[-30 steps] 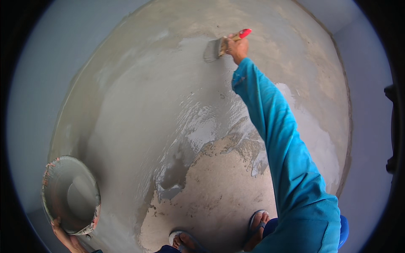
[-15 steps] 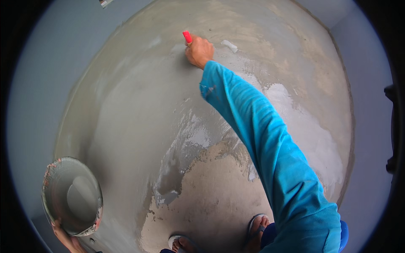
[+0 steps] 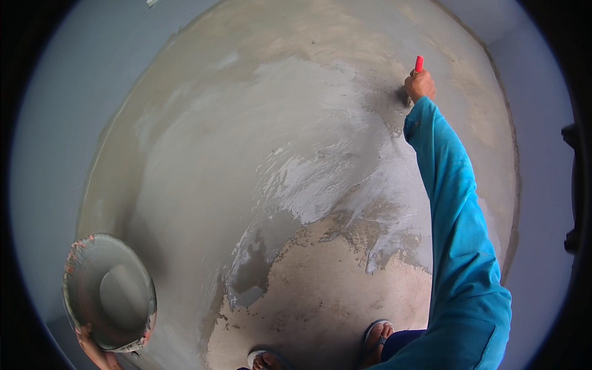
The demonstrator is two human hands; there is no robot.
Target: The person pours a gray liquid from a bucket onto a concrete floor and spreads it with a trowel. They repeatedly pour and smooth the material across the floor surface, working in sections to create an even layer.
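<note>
My right fingers (image 3: 414, 85), closed round the brush (image 3: 419, 63), swept rightward, spreading wet coating (image 3: 327, 148); my left fingers (image 3: 83, 331) grip the bucket (image 3: 86, 277).

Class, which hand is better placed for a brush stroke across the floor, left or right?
Right, most likely. The right hand grips the red-tipped brush, reaching out over the floor, while the left hand is occupied holding the round bucket by its rim, off to the left.
</note>
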